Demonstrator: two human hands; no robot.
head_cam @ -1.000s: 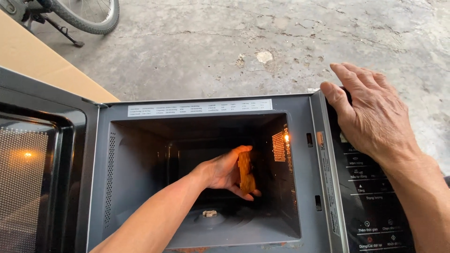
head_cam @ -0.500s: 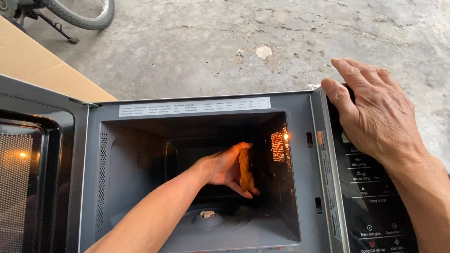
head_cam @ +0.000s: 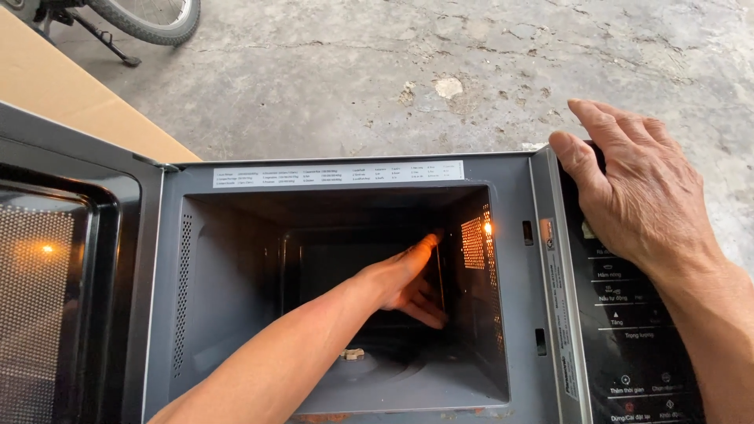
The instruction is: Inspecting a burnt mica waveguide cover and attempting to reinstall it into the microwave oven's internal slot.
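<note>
Seen from above, an open microwave (head_cam: 345,180) sits on a concrete floor (head_cam: 393,71). The left hand (head_cam: 404,279) now lies deeper inside the cavity, fingers (head_cam: 428,302) flat against the right inner wall (head_cam: 475,290); the orange piece it held a moment ago no longer shows. The right hand (head_cam: 636,192) rests open-fingered atop the control panel (head_cam: 636,345). Beyond, a bicycle wheel (head_cam: 149,16).

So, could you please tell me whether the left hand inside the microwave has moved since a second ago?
Yes. The left hand has gone deeper and rightward, now flat beside the lit vent on the microwave's right wall.
</note>
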